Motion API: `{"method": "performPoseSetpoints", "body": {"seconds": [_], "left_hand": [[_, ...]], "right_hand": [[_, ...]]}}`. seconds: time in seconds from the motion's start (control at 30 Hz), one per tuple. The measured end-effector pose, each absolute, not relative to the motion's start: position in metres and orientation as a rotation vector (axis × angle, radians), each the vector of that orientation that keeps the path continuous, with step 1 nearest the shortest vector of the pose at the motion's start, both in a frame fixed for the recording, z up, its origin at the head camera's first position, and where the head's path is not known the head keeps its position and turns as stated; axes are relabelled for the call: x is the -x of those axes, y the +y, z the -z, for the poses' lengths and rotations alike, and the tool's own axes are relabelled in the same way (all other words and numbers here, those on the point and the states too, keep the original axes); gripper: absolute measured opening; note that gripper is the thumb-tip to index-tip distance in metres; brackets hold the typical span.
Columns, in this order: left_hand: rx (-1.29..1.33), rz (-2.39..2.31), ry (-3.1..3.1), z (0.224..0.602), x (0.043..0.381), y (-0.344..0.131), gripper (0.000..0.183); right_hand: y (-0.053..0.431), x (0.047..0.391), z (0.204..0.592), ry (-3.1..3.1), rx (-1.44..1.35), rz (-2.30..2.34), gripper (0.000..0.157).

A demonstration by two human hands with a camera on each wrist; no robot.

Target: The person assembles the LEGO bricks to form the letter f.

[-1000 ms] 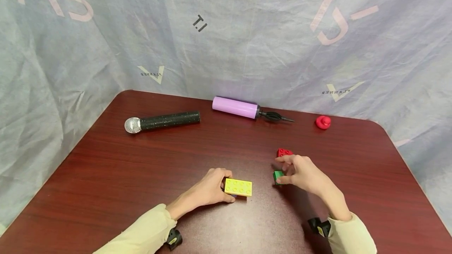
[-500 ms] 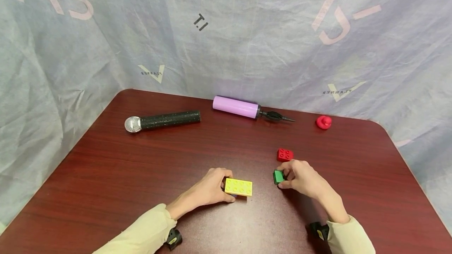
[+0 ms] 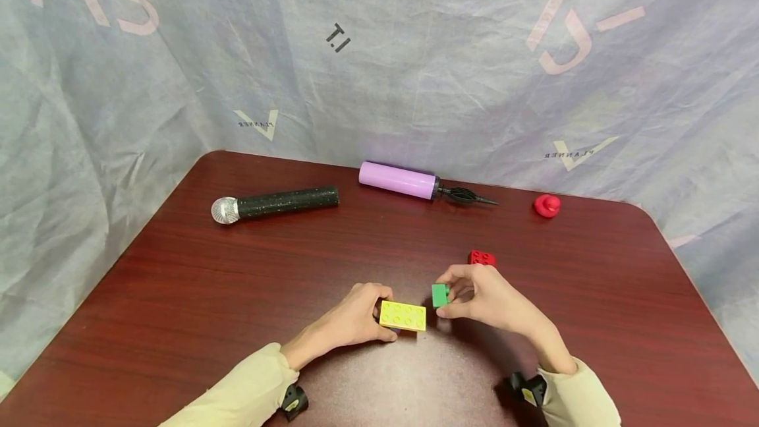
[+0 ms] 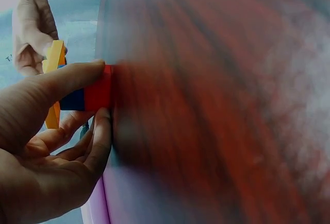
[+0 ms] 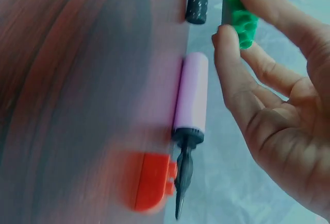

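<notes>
My left hand (image 3: 352, 318) grips a stack of toy bricks standing on the table. Its yellow brick (image 3: 402, 315) is on top, with a blue brick (image 4: 73, 99) and a red brick (image 4: 98, 92) below it in the left wrist view. Thumb and fingers press on the sides of those lower bricks. Just right of the stack, my right hand (image 3: 489, 298) pinches a green toy brick (image 3: 439, 295) between thumb and fingertips. In the right wrist view the green brick (image 5: 240, 19) is turned on its side, studs toward the palm. Behind this hand lies a loose red brick (image 3: 481, 257), partly covered.
Along the back of the dark red table (image 3: 284, 269) lie a black microphone (image 3: 279, 204), a purple hand pump (image 3: 398, 181) and a red rubber duck (image 3: 547, 205). A grey printed cloth (image 3: 379, 84) hangs behind the table.
My right hand has taken the green brick between its fingers and carried it left, closer to the stack. The left hand and its stack have stayed nearly still.
</notes>
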State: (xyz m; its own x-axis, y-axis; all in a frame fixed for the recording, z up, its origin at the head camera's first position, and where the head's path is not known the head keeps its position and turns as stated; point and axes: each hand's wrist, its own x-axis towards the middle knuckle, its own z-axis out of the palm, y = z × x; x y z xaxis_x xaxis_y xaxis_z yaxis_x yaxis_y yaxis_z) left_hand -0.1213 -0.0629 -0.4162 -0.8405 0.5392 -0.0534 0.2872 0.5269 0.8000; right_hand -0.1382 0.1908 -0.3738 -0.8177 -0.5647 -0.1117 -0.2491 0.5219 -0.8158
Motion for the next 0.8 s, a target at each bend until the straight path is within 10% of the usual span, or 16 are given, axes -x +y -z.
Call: {"method": "performPoseSetpoints", "body": {"seconds": [0.8], "left_hand": [[-0.742, -1.233, 2.433, 0.416, 0.125, -0.063, 0.030]], "right_hand": [[0.129, 0.126, 0.348, 2.573, 1.008, 0.783, 0.021]]}}
